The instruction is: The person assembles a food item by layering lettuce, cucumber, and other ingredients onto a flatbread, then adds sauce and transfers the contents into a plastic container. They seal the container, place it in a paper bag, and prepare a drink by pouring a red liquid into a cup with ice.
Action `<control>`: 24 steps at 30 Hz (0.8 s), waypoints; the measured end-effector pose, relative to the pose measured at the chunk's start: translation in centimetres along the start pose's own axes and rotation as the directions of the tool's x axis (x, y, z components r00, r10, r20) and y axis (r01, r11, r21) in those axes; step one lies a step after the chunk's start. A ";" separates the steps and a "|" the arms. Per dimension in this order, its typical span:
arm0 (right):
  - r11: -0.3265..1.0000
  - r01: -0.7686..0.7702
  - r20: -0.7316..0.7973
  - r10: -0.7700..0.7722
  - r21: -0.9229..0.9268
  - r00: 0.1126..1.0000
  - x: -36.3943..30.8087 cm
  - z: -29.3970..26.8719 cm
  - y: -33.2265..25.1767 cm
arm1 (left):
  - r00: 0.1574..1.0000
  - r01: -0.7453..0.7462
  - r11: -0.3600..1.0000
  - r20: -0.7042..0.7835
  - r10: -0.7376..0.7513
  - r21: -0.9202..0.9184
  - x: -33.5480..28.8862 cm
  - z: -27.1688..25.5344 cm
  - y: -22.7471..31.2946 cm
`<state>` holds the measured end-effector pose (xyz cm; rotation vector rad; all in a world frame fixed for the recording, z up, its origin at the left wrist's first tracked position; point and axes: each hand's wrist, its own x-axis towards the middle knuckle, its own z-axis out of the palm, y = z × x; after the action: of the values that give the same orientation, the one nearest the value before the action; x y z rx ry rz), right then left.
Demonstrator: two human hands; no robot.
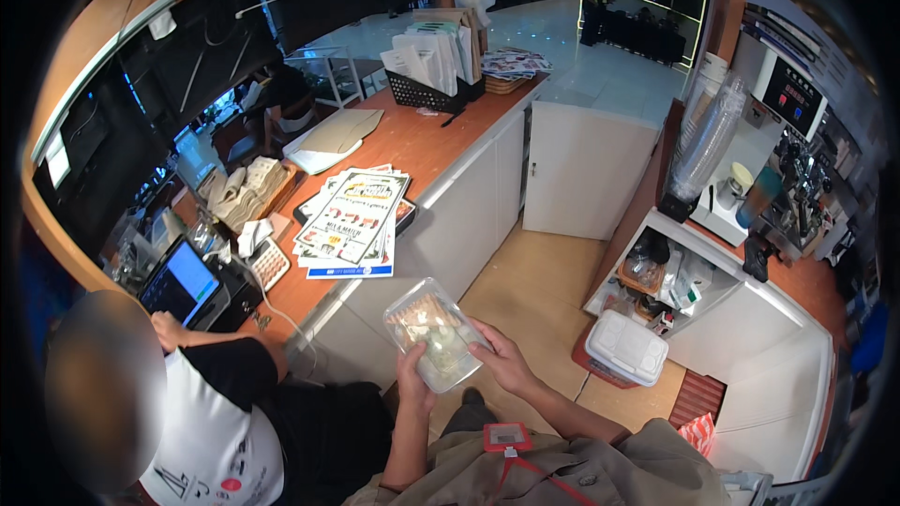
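Closest of all is the wearer's olive-brown shirt (600, 468), spread below both hands. Ahead of them and to their left, a long wood-topped counter (459, 145) with white fronts stretches away, while well to their right curves a white cabinet (778, 384) with an open, crowded shelf. A co-worker (211, 422) in a white and black top sits close by on the left hand's side. Beyond the hands, at the counter's far end, I see a white panel (586, 169) standing across the floor. Lower and to the right of the right hand rests a box with a white lid (628, 347). Farther ahead, a black basket (412, 92) holds upright papers; nearer, a stack of printed sheets (352, 220) lies on the counter just past the hands.

Between the two hands, well above the floor, is a clear plastic container (401, 302), tilted, its pale and brownish contents (433, 323) too blurred to name. Both grip it: the left hand (413, 377) around the near edge, thumb on top, and the right hand (502, 358) at the right edge, thumb over it. Smallest is a red-framed badge (507, 437), just below the hands.
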<state>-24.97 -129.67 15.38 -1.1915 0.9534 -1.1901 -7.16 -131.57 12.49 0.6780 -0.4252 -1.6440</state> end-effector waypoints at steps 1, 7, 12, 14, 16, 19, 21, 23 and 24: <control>1.000 -0.008 -0.019 0.008 -0.025 1.000 2.4 -1.6 -0.8 | 0.999 0.024 1.000 0.025 -0.024 0.005 3.2 1.4 0.4; 1.000 0.009 -0.240 -0.013 -0.018 0.971 15.6 -12.1 -3.0 | 0.994 0.090 0.992 0.050 -0.095 0.084 21.1 9.0 2.3; 0.975 0.022 -0.348 0.058 0.223 0.936 28.9 -23.7 -1.9 | 1.000 0.026 0.994 -0.009 -0.026 0.103 36.7 12.5 3.5; 0.975 0.022 -0.371 0.064 0.223 0.927 35.2 -28.7 -1.3 | 1.000 0.021 0.994 -0.012 -0.020 0.112 42.6 12.6 3.6; 0.971 0.074 -0.378 0.018 0.227 0.926 42.1 -33.8 -1.0 | 0.998 -0.027 0.984 -0.056 0.038 0.176 47.7 12.0 3.5; 0.971 0.076 -0.397 0.021 0.228 0.918 52.9 -41.3 -1.4 | 0.989 -0.078 0.945 -0.096 0.113 0.316 54.1 10.5 3.5; 0.970 0.050 -0.425 0.058 0.238 0.903 60.1 -45.9 -1.9 | 0.984 -0.050 0.934 -0.141 0.106 0.354 56.7 9.6 4.3; 0.968 0.020 -0.429 0.092 0.248 0.899 66.4 -50.2 -2.0 | 0.954 0.062 0.852 -0.282 0.103 0.521 57.6 9.4 5.2; 0.969 -0.010 -0.465 0.128 0.248 0.876 69.3 -51.9 -1.7 | 0.897 0.178 0.744 -0.416 0.146 0.644 57.6 9.7 5.6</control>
<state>-64.87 -206.52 12.67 -0.6698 1.1659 -1.5318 -13.88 -189.89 12.25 1.5769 -0.6844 -1.2618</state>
